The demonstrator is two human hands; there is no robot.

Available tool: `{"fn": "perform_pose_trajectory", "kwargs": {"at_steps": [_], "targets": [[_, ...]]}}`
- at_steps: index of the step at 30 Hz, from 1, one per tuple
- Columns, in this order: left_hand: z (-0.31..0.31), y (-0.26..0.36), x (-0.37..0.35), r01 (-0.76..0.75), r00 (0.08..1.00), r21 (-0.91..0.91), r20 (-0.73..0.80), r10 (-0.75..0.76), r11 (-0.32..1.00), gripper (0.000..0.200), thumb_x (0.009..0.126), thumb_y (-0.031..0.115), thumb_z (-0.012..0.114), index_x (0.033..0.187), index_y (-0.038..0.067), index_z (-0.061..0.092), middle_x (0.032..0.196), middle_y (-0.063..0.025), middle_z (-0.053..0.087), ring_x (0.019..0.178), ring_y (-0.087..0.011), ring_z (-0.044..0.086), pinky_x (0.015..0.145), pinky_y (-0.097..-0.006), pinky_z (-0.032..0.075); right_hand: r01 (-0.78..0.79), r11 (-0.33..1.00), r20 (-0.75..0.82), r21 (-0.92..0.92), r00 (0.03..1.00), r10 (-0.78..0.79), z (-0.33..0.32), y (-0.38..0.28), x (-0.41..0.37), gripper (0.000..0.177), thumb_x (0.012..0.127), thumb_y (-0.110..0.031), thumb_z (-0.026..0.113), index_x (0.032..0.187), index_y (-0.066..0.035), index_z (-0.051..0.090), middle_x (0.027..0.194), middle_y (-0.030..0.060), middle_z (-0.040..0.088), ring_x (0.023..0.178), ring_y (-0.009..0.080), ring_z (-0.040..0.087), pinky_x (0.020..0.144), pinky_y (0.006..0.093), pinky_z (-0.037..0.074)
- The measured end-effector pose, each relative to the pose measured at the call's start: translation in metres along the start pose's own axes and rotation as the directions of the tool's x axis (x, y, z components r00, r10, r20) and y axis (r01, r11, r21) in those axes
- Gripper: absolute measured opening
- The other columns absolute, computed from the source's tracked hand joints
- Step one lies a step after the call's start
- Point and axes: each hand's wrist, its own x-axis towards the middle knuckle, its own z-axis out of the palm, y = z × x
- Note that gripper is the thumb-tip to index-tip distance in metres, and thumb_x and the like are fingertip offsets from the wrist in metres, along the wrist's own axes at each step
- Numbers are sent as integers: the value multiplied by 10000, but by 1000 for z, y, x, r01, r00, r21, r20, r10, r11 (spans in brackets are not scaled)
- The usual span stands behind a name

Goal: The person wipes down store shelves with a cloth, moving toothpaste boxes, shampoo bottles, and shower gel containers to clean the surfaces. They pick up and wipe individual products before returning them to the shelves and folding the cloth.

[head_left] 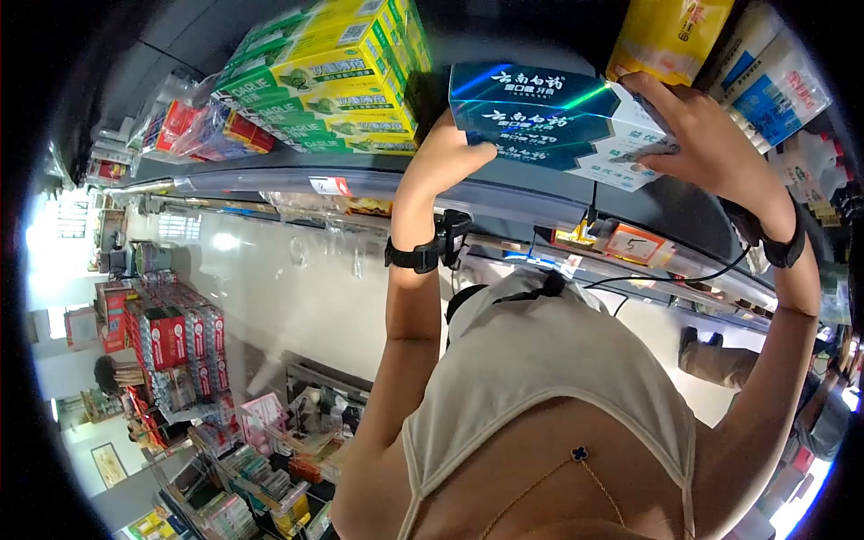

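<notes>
A stack of dark teal toothpaste boxes (540, 112) with white ends lies on the dark shelf, between my two hands. My left hand (450, 155) presses against the stack's left end, its thumb at the front lower edge and its other fingers hidden behind. At the opposite end, my right hand (706, 135) grips the white box ends, with the thumb low and the fingers over the top. Just left of my left hand stands a taller pile of green and yellow Darlie toothpaste boxes (328, 81).
A yellow pouch (670, 36) and blue-white packs (774, 85) stand at the right. Red boxes in clear plastic (216, 130) lie further left. Price tags (634, 243) line the shelf edge. A cable hangs by my right wrist. Stacked red cartons (175, 337) stand across the aisle.
</notes>
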Motion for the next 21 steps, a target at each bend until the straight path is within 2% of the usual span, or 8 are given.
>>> {"fn": "perform_pose_trajectory", "kwargs": {"at_steps": [2,5,8,11,14,17,21], "targets": [[0,-3,0,7,1000,-45,27,-6,999,512,680,46,582,1180,-12,488,1085,-134,602,974,-203,545,874,-300,425,41,999,-38,-14,998,-41,0,1,-1,712,705,-144,753,1293,-131,351,941,200,630,863,382,616,766,443,490],[4,1,-4,-80,997,-27,-25,79,996,523,684,44,582,1196,-6,484,1103,-132,596,1001,-202,536,898,-299,415,-21,999,74,37,997,18,-1,5,-2,807,672,-127,774,1358,-95,350,1009,234,589,957,404,561,816,428,462],[-1,-4,-5,-31,998,-126,50,37,992,559,700,34,614,1237,2,462,1153,-116,579,1044,-200,520,940,-297,386,18,999,12,51,1000,-19,2,7,-3,783,674,-123,771,1345,-88,369,1005,242,593,933,413,568,796,429,467],[-4,-2,-6,-10,995,-177,94,26,984,568,722,60,661,1248,4,453,1169,-108,572,1062,-197,512,955,-304,375,-89,988,88,128,993,78,-6,-2,-1,753,679,-133,769,1327,-78,389,1008,254,597,911,424,574,775,425,475],[-5,3,-8,-6,993,-185,111,27,983,574,740,95,692,1252,3,449,1172,-107,568,1074,-194,506,963,-310,372,-46,997,3,67,999,46,0,1,-3,706,701,-147,755,1310,-83,405,994,252,608,901,419,587,758,427,491],[-6,4,-10,19,992,-200,130,7,980,571,749,101,692,1255,3,446,1173,-106,563,1083,-189,500,969,-312,370,-117,993,-35,-22,993,116,6,-5,-5,659,726,-182,744,1293,-93,419,994,241,615,900,409,598,748,427,511],[-5,9,-12,45,993,-230,120,-17,972,576,749,96,687,1262,7,440,1174,-102,558,1085,-183,498,972,-313,370,-97,992,-84,-75,992,91,8,-5,-5,637,739,-236,741,1280,-101,434,993,229,624,876,408,609,735,424,527]]}}
